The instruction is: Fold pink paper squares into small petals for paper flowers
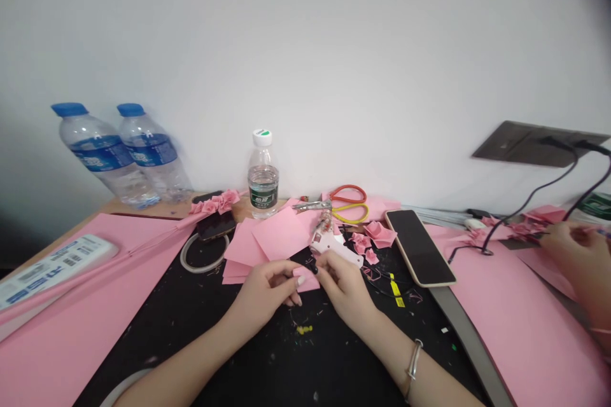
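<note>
Between my two hands is a small piece of pink paper [309,280], partly covered by my fingers. My left hand [274,283] grips its left side with thumb and fingers pressed together. At its right edge, my right hand [341,283] pinches the paper with thumb and forefinger. Just behind my hands lie square sheets of pink paper [281,235] in a loose pile. A white glue gun [341,249] rests beyond my right hand, with several folded pink paper flowers [361,243] beside it. Scissors [351,203] with red and yellow handles lie farther back.
A small water bottle [263,178] stands by the wall; two large bottles [102,152] lean at left. A tape roll [184,255], a phone [420,248] and cables [520,200] surround the black mat [267,356]. At right, another person's hand [575,254] works over pink sheets [534,324].
</note>
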Action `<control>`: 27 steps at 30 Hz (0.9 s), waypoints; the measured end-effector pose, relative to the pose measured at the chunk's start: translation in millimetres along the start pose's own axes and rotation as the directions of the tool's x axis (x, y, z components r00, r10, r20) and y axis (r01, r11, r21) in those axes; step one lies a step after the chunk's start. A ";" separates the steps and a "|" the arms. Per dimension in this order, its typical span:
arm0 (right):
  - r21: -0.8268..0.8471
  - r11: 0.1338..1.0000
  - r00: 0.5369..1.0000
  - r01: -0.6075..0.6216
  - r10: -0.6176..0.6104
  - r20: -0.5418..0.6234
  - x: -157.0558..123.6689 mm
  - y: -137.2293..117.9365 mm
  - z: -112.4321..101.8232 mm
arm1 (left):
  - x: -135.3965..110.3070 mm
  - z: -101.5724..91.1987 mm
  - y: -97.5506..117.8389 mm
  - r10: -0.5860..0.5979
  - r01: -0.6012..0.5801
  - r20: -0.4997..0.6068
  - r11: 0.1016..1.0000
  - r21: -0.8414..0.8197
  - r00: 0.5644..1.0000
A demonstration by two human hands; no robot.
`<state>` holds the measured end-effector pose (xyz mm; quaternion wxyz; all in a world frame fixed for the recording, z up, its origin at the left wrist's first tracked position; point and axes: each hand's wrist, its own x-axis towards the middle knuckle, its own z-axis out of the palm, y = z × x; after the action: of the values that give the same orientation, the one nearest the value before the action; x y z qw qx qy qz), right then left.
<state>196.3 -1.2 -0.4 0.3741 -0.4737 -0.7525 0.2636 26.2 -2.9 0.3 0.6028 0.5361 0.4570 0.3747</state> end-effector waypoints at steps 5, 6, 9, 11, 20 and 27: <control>0.057 0.998 1.000 -0.018 0.017 0.009 -1.6 -1.5 2.4 | -1.0 -1.2 4.5 -0.016 0.014 -0.060 0.999 -0.043 0.998; 0.050 0.999 1.000 -0.009 0.008 0.019 -2.1 -2.0 2.9 | -1.3 -0.8 4.9 -0.020 0.017 -0.057 0.998 -0.053 0.998; 0.018 1.000 1.000 0.018 -0.018 0.021 -2.9 -2.9 3.8 | -2.0 0.4 4.9 -0.010 0.009 -0.043 0.999 -0.038 0.999; 0.010 1.000 1.000 0.019 -0.019 0.011 -2.8 -2.7 4.0 | -1.9 0.5 4.3 0.020 -0.020 -0.022 1.000 -0.020 1.000; 0.133 0.989 0.997 -0.066 0.062 0.039 -3.5 2.3 5.5 | -1.5 -3.6 1.8 0.035 -0.035 0.014 0.999 0.009 0.999; 0.111 0.994 1.000 -0.020 0.019 0.009 -2.7 -0.9 4.5 | -3.5 -0.7 3.9 0.149 -0.149 0.009 0.980 0.133 0.989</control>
<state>192.9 -4.2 -3.1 0.3942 -0.4583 -0.7336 0.3105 24.7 -5.4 4.7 0.5355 0.6077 0.4399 0.3878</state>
